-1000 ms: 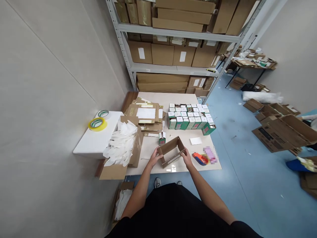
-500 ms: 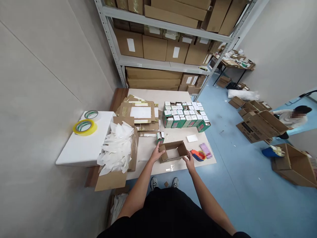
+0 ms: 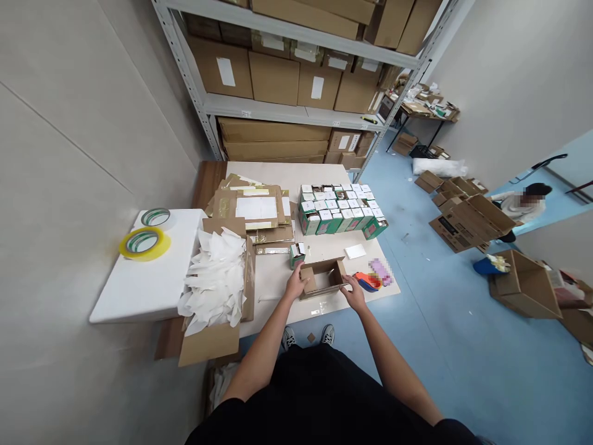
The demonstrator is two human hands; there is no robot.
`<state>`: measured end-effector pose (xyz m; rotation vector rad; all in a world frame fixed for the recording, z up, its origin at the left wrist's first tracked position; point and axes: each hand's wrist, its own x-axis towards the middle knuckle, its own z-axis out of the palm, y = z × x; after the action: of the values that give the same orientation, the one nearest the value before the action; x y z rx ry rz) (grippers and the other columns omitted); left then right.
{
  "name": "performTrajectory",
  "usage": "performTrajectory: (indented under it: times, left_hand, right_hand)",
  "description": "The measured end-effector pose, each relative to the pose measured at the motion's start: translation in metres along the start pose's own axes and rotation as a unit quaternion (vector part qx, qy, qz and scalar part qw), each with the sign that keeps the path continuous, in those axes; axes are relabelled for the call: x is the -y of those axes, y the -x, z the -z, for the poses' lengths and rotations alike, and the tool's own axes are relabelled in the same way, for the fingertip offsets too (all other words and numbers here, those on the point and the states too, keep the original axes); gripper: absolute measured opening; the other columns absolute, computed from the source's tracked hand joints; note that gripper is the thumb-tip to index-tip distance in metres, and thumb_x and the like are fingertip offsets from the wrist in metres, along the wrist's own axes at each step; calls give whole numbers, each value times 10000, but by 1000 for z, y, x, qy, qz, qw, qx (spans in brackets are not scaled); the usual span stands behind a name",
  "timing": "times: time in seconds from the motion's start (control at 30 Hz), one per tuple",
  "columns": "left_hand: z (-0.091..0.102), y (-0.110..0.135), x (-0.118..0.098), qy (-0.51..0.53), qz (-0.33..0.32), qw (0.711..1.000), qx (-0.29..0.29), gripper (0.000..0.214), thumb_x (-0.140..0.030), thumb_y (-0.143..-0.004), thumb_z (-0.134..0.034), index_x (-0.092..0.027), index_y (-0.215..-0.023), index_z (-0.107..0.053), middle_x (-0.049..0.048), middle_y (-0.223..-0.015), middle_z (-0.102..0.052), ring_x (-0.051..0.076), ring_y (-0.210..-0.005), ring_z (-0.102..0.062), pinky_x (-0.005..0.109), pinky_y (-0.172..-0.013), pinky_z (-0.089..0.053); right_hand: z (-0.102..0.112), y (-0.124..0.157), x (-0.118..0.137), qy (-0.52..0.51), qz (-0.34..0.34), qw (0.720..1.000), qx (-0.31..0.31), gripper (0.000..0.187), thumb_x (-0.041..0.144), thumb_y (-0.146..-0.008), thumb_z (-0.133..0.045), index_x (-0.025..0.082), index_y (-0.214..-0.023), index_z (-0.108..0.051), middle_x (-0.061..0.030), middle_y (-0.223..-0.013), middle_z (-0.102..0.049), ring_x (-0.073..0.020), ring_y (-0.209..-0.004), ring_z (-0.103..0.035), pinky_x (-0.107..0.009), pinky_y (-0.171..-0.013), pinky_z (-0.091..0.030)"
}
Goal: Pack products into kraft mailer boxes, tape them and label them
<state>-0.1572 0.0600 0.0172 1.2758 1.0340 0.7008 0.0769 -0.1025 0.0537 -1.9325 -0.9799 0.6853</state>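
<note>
Between my hands, low over the near part of the table, is a small open-topped cardboard box [image 3: 323,292]. Brown panels show inside it, with a pale patch between them; I cannot tell whether its bottom is closed. My left hand [image 3: 295,285] grips the box's left end. At the right end, my right hand [image 3: 354,294] has its fingers on the wall. Just beyond my left hand stands a small green-and-white box [image 3: 297,254]. A white card or flat box [image 3: 355,251] lies past the right end, and an orange-and-blue object [image 3: 367,282] is beside my right hand.
Rows of green-and-white boxes [image 3: 340,213] stand farther back. Flattened cardboard [image 3: 259,210] is stacked at left, behind a carton of white paper [image 3: 215,278]. Tape rolls [image 3: 160,250] lie on a white surface. Shelving [image 3: 296,114] stands behind; a person [image 3: 525,207] is at far right.
My view has turned slightly right. My right hand has come a little closer to my left, and less of the pale surface shows inside the box, with more brown at its ends.
</note>
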Motion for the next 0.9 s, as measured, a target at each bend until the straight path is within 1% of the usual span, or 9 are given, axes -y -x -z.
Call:
performTrajectory:
  times: [0.1, 0.2, 0.27, 0.37, 0.5, 0.6, 0.77, 0.83, 0.9]
  left_hand:
    - [-1, 3, 0, -30, 1, 1000, 4, 814, -342, -725, -827, -319, -1478, -520, 32, -1249, -705, 210, -1022, -682, 363, -1018, -487]
    - [-2, 4, -3, -54, 12, 998, -3, 787, -289, -737, -797, -322, -1475, -526, 22, -1223, -708, 206, -1005, -675, 353, -1001, -483]
    - [-2, 5, -4, -62, 13, 998, -3, 773, -253, -746, -773, -312, -1477, -527, 22, -1195, -711, 204, -1003, -674, 350, -998, -480]
    - [-2, 3, -4, -57, 5, 998, 0, 765, -234, -749, -756, -311, -1475, -527, 23, -1198, -706, 203, -1012, -673, 355, -1002, -479]
    - [-1, 1, -2, -43, 3, 999, 2, 721, -242, -725, -788, -289, -1415, -581, 41, -1257, -691, 210, -1033, -668, 359, -1006, -482]
    - [0, -1, -2, -42, 1, 999, -2, 656, -249, -725, -791, -278, -1358, -622, 52, -1293, -683, 222, -1079, -655, 368, -1020, -480]
    - [6, -4, -6, 4, -19, 1000, 11, 534, -281, -793, -692, -271, -1324, -636, 57, -1393, -636, 226, -1227, -615, 380, -1094, -444]
    - [9, -2, -7, 16, -30, 999, 14, 419, -313, -844, -634, -261, -1258, -670, 55, -1387, -641, 226, -1301, -576, 374, -1148, -397]
    - [10, 2, -6, 14, -36, 999, 9, 319, -364, -894, -599, -245, -1171, -700, 64, -1374, -647, 231, -1362, -533, 363, -1183, -353]
  right_hand:
    - [7, -7, 2, 22, 12, 1000, 17, 469, 468, -760, -735, 308, -1200, -763, -68, -1367, -641, -309, -1229, -598, -387, -821, -586]
    - [14, -14, 3, 77, 34, 995, 47, 424, 469, -759, -755, 323, -1155, -789, -60, -1317, -654, -286, -1070, -659, -410, -865, -568]
    - [18, -18, 3, 107, 45, 991, 62, 398, 473, -764, -760, 331, -1134, -801, -56, -1304, -649, -269, -990, -675, -415, -885, -554]
    - [20, -24, 5, 119, 45, 989, 71, 384, 487, -741, -798, 335, -1093, -815, -53, -1258, -656, -256, -938, -673, -395, -888, -543]
    - [20, -35, 9, 121, 37, 988, 87, 348, 517, -679, -867, 317, -961, -831, -50, -1073, -679, -234, -847, -649, -358, -855, -531]
    - [19, -41, 11, 125, 33, 986, 102, 328, 544, -677, -869, 309, -902, -826, -43, -988, -654, -223, -813, -633, -347, -837, -520]
    - [14, -31, 9, 110, 48, 991, 61, 342, 581, -750, -804, 312, -960, -798, -52, -1031, -635, -253, -898, -636, -363, -853, -515]
    - [11, -25, 7, 111, 53, 991, 47, 369, 583, -788, -764, 317, -1043, -777, -57, -1068, -636, -265, -941, -630, -373, -868, -515]
    - [8, -20, 6, 113, 49, 992, 34, 437, 571, -807, -743, 327, -1169, -736, -62, -1100, -640, -276, -973, -623, -384, -882, -517]
